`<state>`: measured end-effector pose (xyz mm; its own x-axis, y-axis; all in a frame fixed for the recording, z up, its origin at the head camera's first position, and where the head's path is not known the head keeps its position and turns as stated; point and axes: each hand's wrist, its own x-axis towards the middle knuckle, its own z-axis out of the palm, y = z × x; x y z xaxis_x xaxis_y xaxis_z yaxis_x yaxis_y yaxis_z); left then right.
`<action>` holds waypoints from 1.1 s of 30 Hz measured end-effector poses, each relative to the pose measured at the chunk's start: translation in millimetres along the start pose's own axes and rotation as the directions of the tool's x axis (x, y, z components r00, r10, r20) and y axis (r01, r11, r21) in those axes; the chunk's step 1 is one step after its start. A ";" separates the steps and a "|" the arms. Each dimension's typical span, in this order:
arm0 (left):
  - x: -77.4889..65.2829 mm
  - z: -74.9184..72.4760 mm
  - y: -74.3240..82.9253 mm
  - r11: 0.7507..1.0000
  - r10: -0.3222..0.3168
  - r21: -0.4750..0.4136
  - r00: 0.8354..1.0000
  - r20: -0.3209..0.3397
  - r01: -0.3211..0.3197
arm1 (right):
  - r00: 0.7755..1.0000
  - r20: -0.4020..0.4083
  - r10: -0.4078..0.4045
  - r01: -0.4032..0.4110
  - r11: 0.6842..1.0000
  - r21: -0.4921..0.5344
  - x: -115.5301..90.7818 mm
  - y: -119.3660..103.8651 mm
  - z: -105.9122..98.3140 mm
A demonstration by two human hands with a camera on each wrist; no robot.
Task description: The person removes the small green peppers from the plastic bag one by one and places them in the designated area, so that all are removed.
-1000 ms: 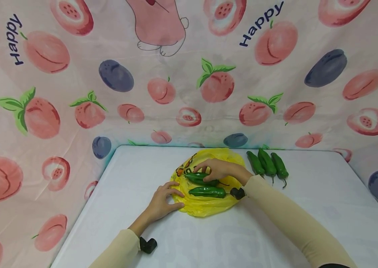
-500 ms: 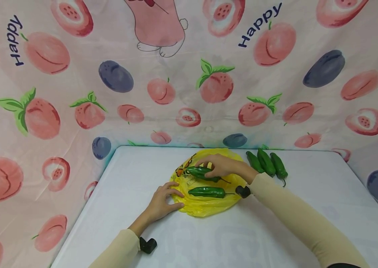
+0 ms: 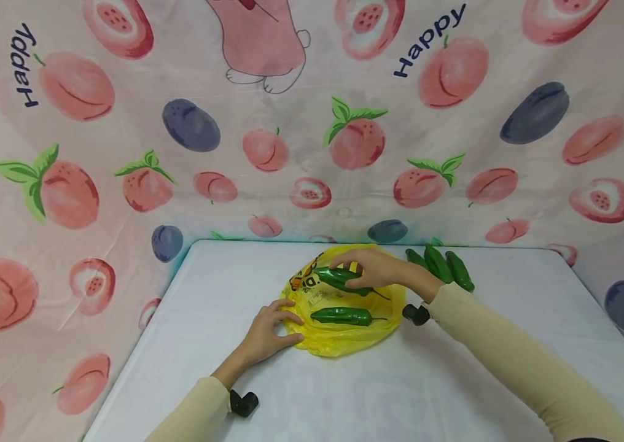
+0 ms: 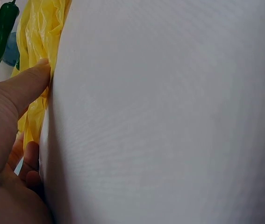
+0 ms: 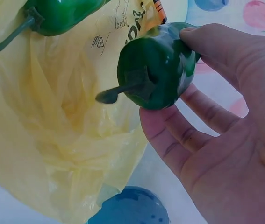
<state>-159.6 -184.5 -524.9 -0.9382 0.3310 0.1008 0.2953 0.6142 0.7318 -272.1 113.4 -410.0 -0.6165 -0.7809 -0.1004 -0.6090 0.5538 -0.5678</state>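
My right hand (image 3: 376,268) pinches a glossy green pepper (image 3: 333,276) between thumb and fingers over the yellow plastic bag (image 3: 339,344). In the right wrist view that held pepper (image 5: 146,70) shows its stem end toward the camera, raised above the bag. A second green pepper (image 3: 341,316) lies lengthwise on the bag, its stem to the right. My left hand (image 3: 262,331) rests at the bag's left edge, thumb and fingers spread apart. The left wrist view shows that thumb (image 4: 32,81) touching the crumpled bag (image 4: 41,28), with the fingers partly hidden behind.
Three more green peppers (image 3: 439,264) lie side by side at the back right of the white table (image 3: 378,399), partly hidden by the right forearm. A fruit-print cloth (image 3: 312,141) hangs behind the table. Each wrist wears a small black device (image 3: 244,404).
The right hand has lifted its pepper off the bag and moved slightly right and back with it. The left hand and the other pepper on the bag have stayed in place.
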 end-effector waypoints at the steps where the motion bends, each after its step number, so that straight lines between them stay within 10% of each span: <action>1: 0.1 -0.1 0.2 1.000 -0.001 -0.001 1.000 0.000 0.001 | 1.000 -0.006 -0.009 0.009 1.000 -0.004 -1.4 0.3 -0.4; 33: 0.3 1.7 0.5 1.000 -0.012 0.001 1.000 -0.007 0.012 | 0.991 -0.136 -0.016 0.016 1.000 -0.001 -51.9 4.2 3.4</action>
<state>-159.5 -182.8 -525.6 -0.9430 0.3185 0.0968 0.2842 0.6189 0.7322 -241.0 155.3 -410.0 -0.6687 -0.7432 0.0206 -0.6193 0.5415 -0.5685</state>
